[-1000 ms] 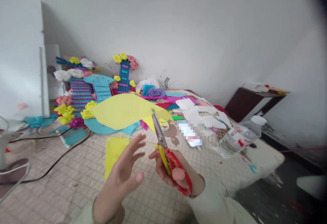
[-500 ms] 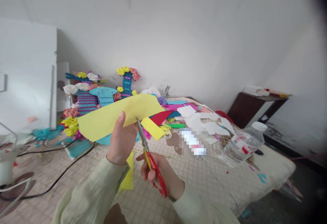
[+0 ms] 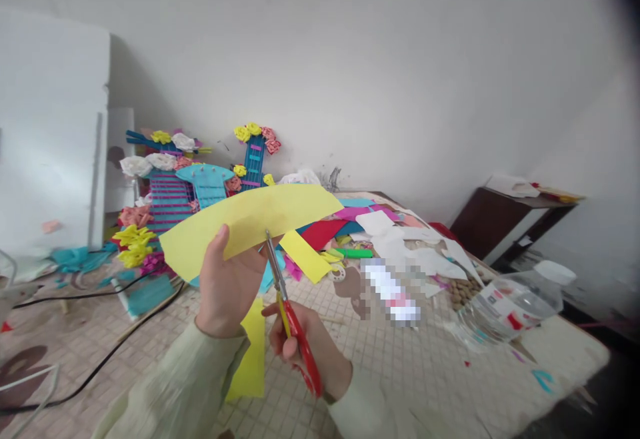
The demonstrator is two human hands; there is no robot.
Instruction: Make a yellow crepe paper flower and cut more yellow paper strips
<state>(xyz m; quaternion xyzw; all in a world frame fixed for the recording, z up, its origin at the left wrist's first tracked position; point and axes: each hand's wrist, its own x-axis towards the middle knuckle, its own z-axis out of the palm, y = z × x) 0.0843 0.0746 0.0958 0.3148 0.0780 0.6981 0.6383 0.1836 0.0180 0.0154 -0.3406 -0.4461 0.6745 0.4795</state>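
My left hand [image 3: 227, 285] grips a wide strip of yellow paper [image 3: 250, 215] by its lower edge, thumb in front and fingers behind. The sheet is held up above the table and bows slightly. In my right hand [image 3: 313, 339] is a pair of scissors [image 3: 300, 349] with red and yellow handles. Their blades point up, and the tips meet the lower edge of the paper, just right of my left fingers. Below my hands another yellow piece [image 3: 249, 359] lies on the table, partly covered by my left sleeve.
Craft pieces with paper flowers [image 3: 173, 189] stand against the wall at the back left. Coloured and white paper scraps [image 3: 400, 242] spread over the back of the table, beside a green marker [image 3: 355, 253]. A clear plastic bottle [image 3: 515, 299] is at the right. A black cable [image 3: 120, 342] runs along the left.
The view has shifted a little, so the bottle and scraps sit farther right. My left hand has moved slightly left and down along the paper; the scissor tips stay at its lower edge.
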